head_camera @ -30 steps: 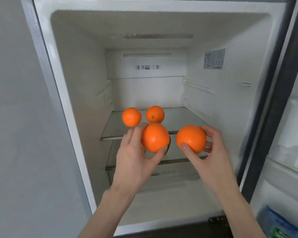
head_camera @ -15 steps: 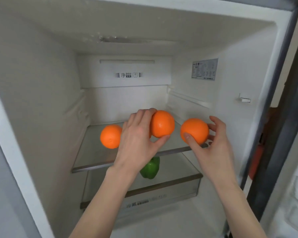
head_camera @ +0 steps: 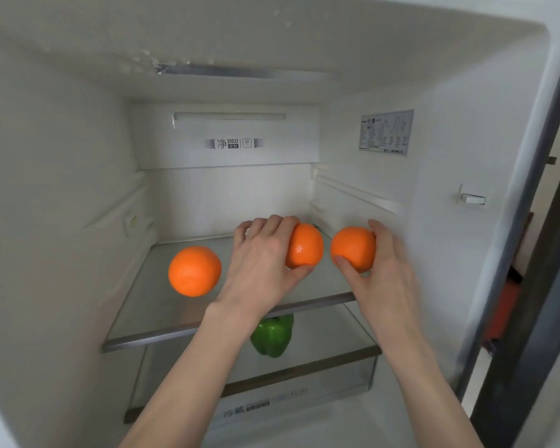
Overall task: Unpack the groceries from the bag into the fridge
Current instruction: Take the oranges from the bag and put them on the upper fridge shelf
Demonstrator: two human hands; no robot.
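Your left hand (head_camera: 262,257) holds an orange (head_camera: 305,246) over the upper glass shelf (head_camera: 149,318) of the fridge (head_camera: 62,189); the fingers curl over its top and the thumb presses from below. Your right hand (head_camera: 387,270) grips a second orange (head_camera: 353,248) just beside the first, near the right wall. A third orange (head_camera: 194,271) lies alone on the left part of the same shelf. Under it, on the lower shelf (head_camera: 337,354), stands a green pepper (head_camera: 272,334), partly hidden by your left forearm.
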